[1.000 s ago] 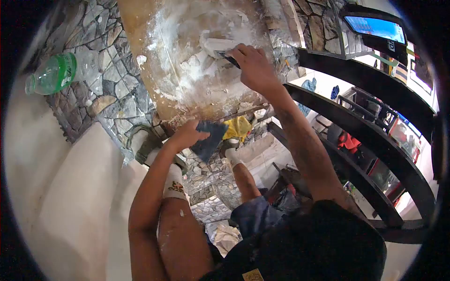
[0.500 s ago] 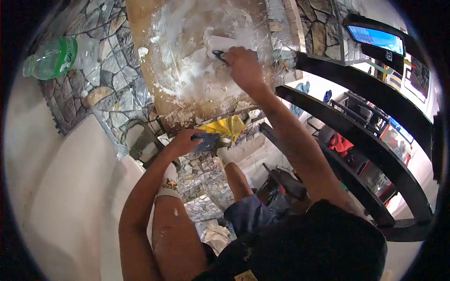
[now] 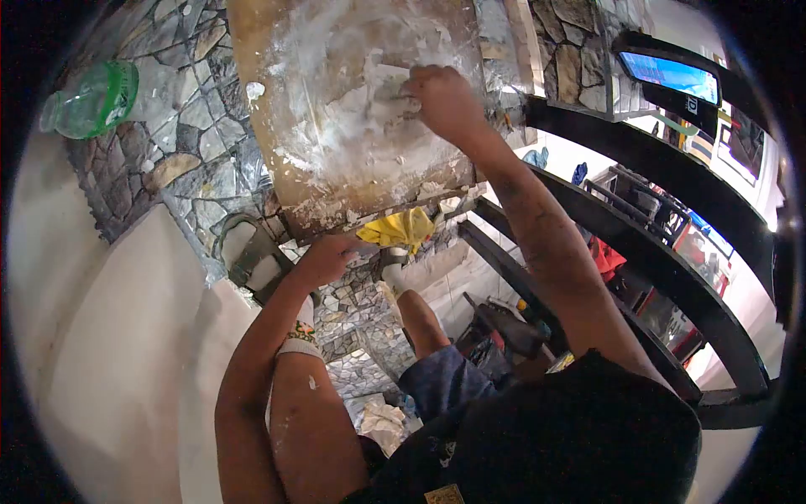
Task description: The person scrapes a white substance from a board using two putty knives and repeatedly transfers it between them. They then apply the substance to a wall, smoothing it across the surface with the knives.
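A brown board (image 3: 252, 143) smeared with white putty (image 3: 336, 109) lies in front of me. My right hand (image 3: 449, 101) is closed over the board's right half, gripping what looks like a putty knife (image 3: 390, 80). Its blade is largely coated in white and hard to separate from the putty. At the board's near edge my left hand (image 3: 327, 260) is closed, beside a yellow cloth (image 3: 399, 228). A thin, flat thing seems to be in it, but only a sliver shows by the fingers.
A clear plastic bottle with a green label (image 3: 122, 97) lies on the stone-patterned surface (image 3: 176, 172) at left. Dark curved rails (image 3: 613, 210) run along the right, near a lit screen (image 3: 672, 74). My legs (image 3: 319, 412) are below, beside a pale wall (image 3: 126, 336).
My right hand has shifted slightly up and right, and the tool's black handle is now covered. The dark flat thing in my left hand has turned and barely shows.
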Demonstrator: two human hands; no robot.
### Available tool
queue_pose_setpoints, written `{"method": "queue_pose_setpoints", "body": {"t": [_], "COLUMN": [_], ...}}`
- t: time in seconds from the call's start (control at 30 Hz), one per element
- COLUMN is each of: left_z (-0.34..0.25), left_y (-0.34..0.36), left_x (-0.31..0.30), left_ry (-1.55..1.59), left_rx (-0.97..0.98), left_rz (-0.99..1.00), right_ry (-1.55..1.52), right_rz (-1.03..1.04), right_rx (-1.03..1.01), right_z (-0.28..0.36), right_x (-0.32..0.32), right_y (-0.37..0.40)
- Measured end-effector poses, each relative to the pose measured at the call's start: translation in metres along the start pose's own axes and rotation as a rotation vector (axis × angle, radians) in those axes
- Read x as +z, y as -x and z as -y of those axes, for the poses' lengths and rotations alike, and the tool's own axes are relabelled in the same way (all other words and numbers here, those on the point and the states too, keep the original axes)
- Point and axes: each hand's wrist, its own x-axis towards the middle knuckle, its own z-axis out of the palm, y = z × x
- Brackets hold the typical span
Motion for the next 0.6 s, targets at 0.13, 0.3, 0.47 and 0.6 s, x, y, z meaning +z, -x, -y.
{"method": "queue_pose_setpoints", "body": {"t": [0.13, 0.3, 0.47, 0.6], "left_z": [-0.002, 0.006, 0.017, 0.015], "left_y": [0.002, 0.000, -0.001, -0.001], "left_x": [0.002, 0.003, 0.008, 0.007], "left_ry": [0.023, -0.230, -0.263, -0.253], "left_rx": [0.026, 0.067, 0.085, 0.078], "left_rz": [-0.019, 0.060, 0.051, 0.090], "right_ry": [-0.078, 0.012, -0.038, -0.048], "right_rz": [-0.019, -0.048, 0.081, 0.113], "right_rx": [0.027, 0.030, 0.028, 0.037], "right_z": [-0.008, 0.001, 0.003, -0.004], "right_x": [0.017, -0.022, 0.007, -0.016], "right_y": [-0.006, -0.019, -0.001, -0.027]}}
